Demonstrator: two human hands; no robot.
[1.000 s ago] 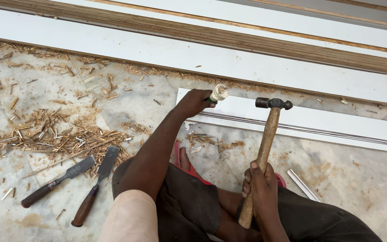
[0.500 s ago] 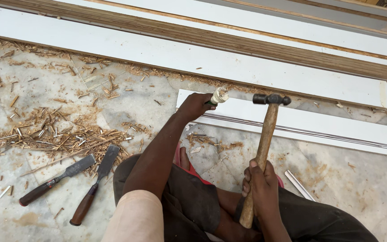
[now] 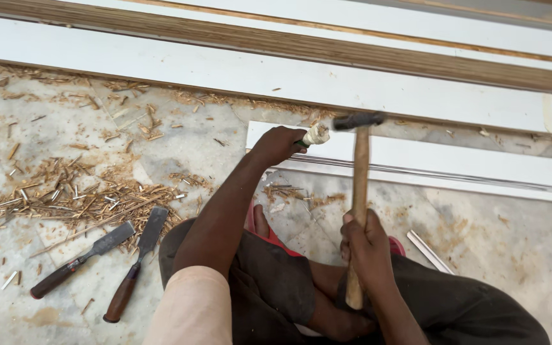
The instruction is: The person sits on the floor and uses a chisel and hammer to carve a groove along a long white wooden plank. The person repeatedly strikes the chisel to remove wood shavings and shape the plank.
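Two bare hands work low over a pale stone floor (image 3: 512,255), seen from above by the seated person's own head camera. The left hand (image 3: 277,144) is clenched around a chisel (image 3: 314,135), whose frayed, pale handle end sticks out to the right of the fist; its blade is hidden under the hand. The right hand (image 3: 367,246) is wrapped tight around the lower part of a hammer (image 3: 359,185) with a long wooden handle, held nearly upright in the picture, its dark metal head at the far end just beside the chisel's handle end; whether the two touch cannot be told. Both tools sit over the left end of a white board (image 3: 455,160) lying flat on the floor, running off to the right. Beyond it, farther away, longer white boards (image 3: 161,61) and a brown wooden strip (image 3: 289,41) stretch across the whole scene. On the near left, two more chisels (image 3: 107,255) with dark reddish handles lie side by side on the floor, blades pointing up and right, next to a wide scatter of wood shavings (image 3: 65,198). A thin white strip (image 3: 430,251) lies near the right knee. The person's dark trousers (image 3: 455,306) fill the near edge.
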